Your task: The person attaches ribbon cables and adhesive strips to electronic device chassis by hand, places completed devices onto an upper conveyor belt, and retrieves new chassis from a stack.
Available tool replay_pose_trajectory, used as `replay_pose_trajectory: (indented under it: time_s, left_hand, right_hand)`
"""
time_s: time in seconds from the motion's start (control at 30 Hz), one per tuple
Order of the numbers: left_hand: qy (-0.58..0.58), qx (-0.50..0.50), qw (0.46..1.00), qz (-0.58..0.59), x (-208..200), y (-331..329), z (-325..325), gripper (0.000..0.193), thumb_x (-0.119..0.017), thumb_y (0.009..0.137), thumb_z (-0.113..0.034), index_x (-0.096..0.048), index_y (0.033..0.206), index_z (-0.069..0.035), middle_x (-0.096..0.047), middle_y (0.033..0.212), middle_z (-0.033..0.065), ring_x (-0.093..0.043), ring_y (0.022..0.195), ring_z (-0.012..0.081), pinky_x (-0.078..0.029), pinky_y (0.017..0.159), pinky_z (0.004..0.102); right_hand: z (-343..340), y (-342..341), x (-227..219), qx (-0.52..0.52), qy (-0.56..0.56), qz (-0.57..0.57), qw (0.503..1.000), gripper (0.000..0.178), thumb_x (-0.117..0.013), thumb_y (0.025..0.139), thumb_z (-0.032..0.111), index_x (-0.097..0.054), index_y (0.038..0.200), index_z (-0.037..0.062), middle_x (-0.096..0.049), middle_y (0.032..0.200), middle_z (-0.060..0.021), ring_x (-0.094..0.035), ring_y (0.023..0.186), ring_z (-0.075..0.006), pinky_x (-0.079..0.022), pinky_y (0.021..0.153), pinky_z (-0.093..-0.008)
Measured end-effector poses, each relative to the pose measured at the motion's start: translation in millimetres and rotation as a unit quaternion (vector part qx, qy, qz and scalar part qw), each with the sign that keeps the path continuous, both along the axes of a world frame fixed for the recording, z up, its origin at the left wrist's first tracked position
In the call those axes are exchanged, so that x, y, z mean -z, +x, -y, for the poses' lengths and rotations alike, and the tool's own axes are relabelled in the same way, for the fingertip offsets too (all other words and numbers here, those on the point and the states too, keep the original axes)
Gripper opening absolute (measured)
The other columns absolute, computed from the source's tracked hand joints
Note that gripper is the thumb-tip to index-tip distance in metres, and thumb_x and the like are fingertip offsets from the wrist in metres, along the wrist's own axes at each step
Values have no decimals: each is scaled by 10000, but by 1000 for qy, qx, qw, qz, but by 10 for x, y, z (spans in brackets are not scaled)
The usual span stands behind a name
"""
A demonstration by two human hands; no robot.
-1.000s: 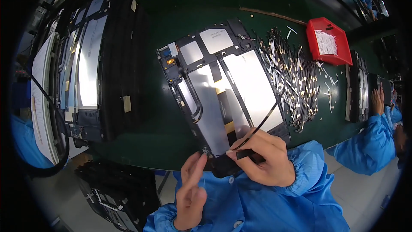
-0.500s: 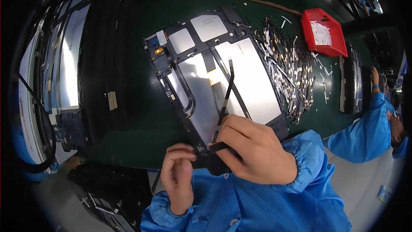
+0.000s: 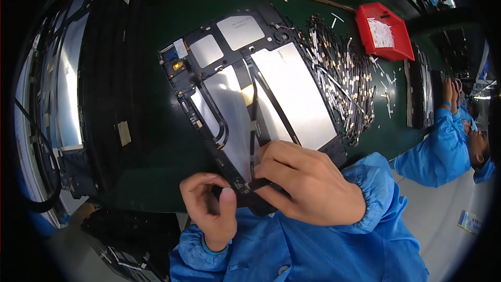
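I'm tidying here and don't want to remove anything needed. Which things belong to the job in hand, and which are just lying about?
Job in hand:
silver-and-black panel
thin black strip, held in the right hand
pile of similar strips, probably supply

Seemingly lying about:
loose white slips beside the pile
red bin with more slips, untouched

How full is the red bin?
Partly full: white pieces lie heaped inside the red bin, with bare red showing beside them.

Red open-topped bin (image 3: 401, 46), one, on green worktop (image 3: 386, 134), holding white strips (image 3: 381, 33). Co-worker (image 3: 436, 159) in blue, at right. Small yellow-edged card (image 3: 471, 222), lower right.
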State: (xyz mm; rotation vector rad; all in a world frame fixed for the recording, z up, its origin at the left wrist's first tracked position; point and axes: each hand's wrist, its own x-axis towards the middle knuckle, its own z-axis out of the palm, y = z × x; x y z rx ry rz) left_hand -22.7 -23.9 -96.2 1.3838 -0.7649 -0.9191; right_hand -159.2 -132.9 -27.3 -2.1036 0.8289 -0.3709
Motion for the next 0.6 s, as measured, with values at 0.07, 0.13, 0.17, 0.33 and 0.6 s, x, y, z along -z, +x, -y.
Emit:
replay_pose_trajectory:
  time_s: [0.07, 0.13, 0.17, 0.33, 0.6]
  left_hand:
    - [-10, -13, 1000, -7, 13, 10, -22, 333, -597, 825, -28, -399, 1091, -4, -519, 874, 87, -516, 786, 138, -421, 737, 257]
    - [-5, -18, 1000, -5, 6, 6, -16, 318, -569, 845, -35, -387, 1104, -4, -535, 872, 98, -522, 785, 140, -422, 739, 259]
    - [-4, -17, 1000, -6, 4, -2, -12, 318, -569, 845, -35, -387, 1104, -4, -535, 872, 98, -522, 785, 140, -422, 739, 259]
    - [-17, -18, 1000, 19, 44, 0, -25, 335, -564, 848, -33, -368, 1119, -4, -553, 842, 107, -525, 777, 143, -423, 740, 258]
    - [-3, 4, 1000, 16, 27, -5, -42, 265, -599, 821, -23, -423, 1017, -3, -513, 877, 102, -504, 783, 142, -412, 739, 252]
  right_hand:
    - [16, 9, -31, -27, 28, -12, 999, 170, -641, 725, 52, -548, 850, -17, -459, 833, -122, -522, 783, -304, -455, 634, -380]
    - [25, 9, -37, -33, 30, -3, 999, 159, -636, 725, 44, -554, 845, -20, -454, 835, -121, -518, 781, -300, -451, 639, -380]
    - [23, 4, -45, -32, 31, -5, 999, 159, -636, 725, 44, -554, 845, -20, -454, 835, -121, -518, 781, -300, -451, 639, -380]
    - [3, 23, -7, -17, 19, -22, 999, 165, -662, 706, 37, -571, 841, 7, -489, 841, -108, -541, 734, -277, -461, 627, -354]
    - [-28, 42, 4, -9, 2, -32, 999, 179, -663, 690, 35, -578, 845, 6, -485, 833, -101, -540, 729, -266, -459, 629, -348]
